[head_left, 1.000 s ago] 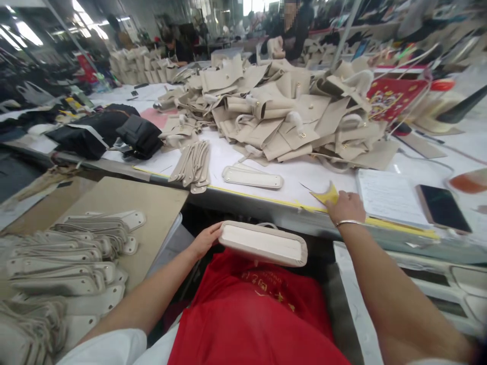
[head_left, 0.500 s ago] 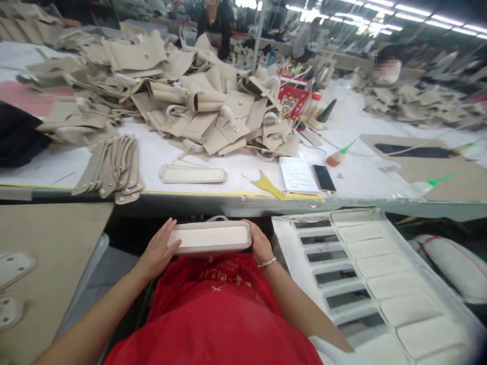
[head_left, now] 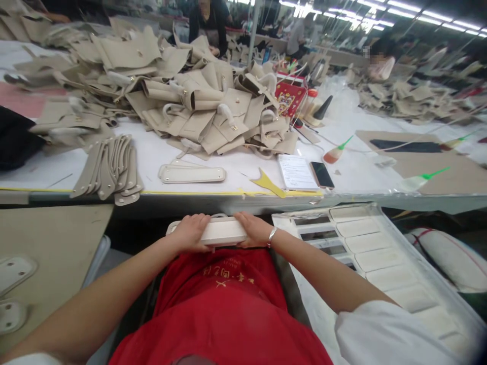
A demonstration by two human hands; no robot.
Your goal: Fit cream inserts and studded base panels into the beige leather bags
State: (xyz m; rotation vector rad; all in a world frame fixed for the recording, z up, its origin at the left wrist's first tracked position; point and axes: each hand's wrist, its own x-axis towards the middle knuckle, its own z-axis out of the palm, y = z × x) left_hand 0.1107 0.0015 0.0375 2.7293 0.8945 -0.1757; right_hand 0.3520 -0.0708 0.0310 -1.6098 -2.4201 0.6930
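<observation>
At the far left, a board bears pale tabs with holes, and black cloth lies on the table beyond it. To its right, beige straps are fanned together, their ends reaching over the table's front edge. A heap of beige pieces spreads across the table behind, and a person is on its far side. The left hand is closed over the left part of a long pale block, whose end sticks out past it. The block is just above the red apron, near the table's front edge. The right hand grips the block's right end, fingers on top. Right of the strips on the table lies a yellow piece, then paper and a phone side by side. Next comes a bottle with a green tip. Below, a rack holds a row of white pads; farther right is a white sack.
</observation>
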